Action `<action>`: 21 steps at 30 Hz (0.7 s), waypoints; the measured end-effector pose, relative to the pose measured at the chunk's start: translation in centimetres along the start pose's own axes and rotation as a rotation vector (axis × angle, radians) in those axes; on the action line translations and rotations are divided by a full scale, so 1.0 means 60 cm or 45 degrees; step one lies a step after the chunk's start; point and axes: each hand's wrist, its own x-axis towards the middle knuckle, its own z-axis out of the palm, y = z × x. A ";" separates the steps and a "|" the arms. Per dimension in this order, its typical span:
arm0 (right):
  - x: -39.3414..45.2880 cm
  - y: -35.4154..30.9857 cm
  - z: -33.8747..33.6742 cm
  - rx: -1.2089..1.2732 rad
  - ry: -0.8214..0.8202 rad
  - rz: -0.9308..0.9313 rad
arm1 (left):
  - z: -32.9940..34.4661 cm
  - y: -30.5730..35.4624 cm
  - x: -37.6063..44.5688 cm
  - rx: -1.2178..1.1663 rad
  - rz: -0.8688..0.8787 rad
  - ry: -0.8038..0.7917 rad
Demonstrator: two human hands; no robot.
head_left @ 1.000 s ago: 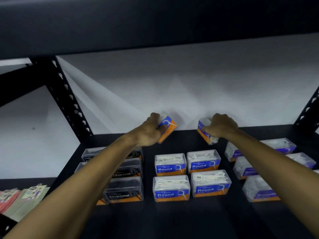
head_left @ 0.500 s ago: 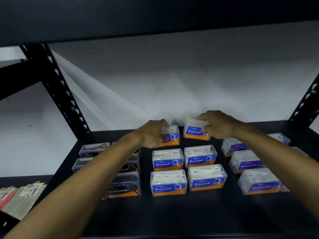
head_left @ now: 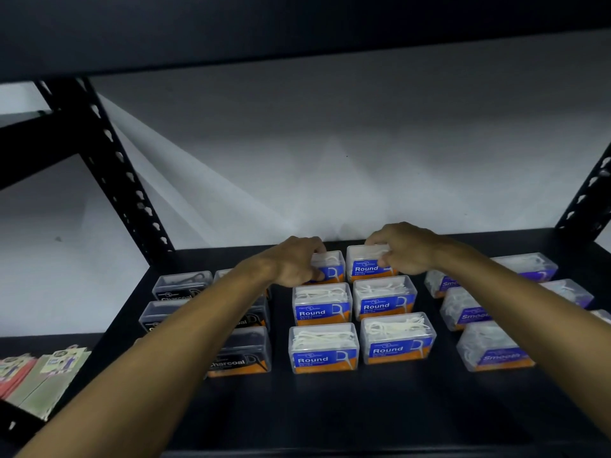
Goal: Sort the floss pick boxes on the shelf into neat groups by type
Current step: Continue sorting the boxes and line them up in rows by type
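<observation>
From my remote view, both of my arms enter from the bottom corners of the frame and narrow toward the middle. My left forearm (head_left: pixel 172 352) is bare from the lower left edge up to the wrist, with no sleeve on any part I can see. My right forearm (head_left: pixel 529 312) is bare too, from the right edge inward. My left hand (head_left: pixel 294 264) and right hand (head_left: pixel 405 251) are ungloved. Knuckles and finger joints show as soft ridges in the dim light.
</observation>
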 end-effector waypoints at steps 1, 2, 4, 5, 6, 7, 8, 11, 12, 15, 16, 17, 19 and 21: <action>0.002 0.000 0.002 0.001 -0.018 -0.005 | 0.000 0.000 -0.001 -0.004 0.002 -0.006; 0.005 0.001 0.003 0.002 -0.033 -0.006 | 0.000 -0.001 -0.001 -0.005 0.005 -0.012; 0.008 0.001 0.005 -0.007 -0.052 -0.004 | -0.001 -0.002 -0.002 -0.011 0.010 -0.025; 0.009 0.001 0.006 -0.010 -0.058 -0.007 | -0.001 -0.003 -0.002 -0.015 0.012 -0.033; 0.011 0.001 0.007 -0.008 -0.062 -0.012 | -0.001 -0.004 -0.002 -0.019 0.015 -0.038; 0.012 0.000 0.007 -0.002 -0.064 -0.016 | -0.001 -0.004 -0.002 -0.020 0.018 -0.042; 0.013 0.000 0.008 0.004 -0.066 -0.017 | -0.001 -0.004 -0.002 -0.021 0.021 -0.044; 0.015 -0.001 0.009 0.018 -0.072 -0.016 | -0.002 -0.005 0.000 -0.022 0.028 -0.045; 0.015 -0.001 0.010 0.022 -0.073 -0.017 | -0.001 -0.006 0.000 -0.022 0.030 -0.046; 0.017 0.001 0.011 0.017 -0.071 -0.013 | -0.002 -0.006 0.001 -0.020 0.027 -0.051; 0.018 0.002 0.012 0.017 -0.073 -0.011 | -0.002 -0.006 0.001 -0.026 0.028 -0.056; 0.020 0.003 0.012 0.016 -0.078 -0.011 | -0.003 -0.005 0.000 -0.026 0.031 -0.064; 0.022 0.005 0.013 0.008 -0.090 -0.006 | -0.006 -0.005 -0.002 -0.009 0.041 -0.079; 0.023 0.008 0.012 0.040 -0.098 0.016 | -0.013 -0.004 -0.005 0.007 0.040 -0.103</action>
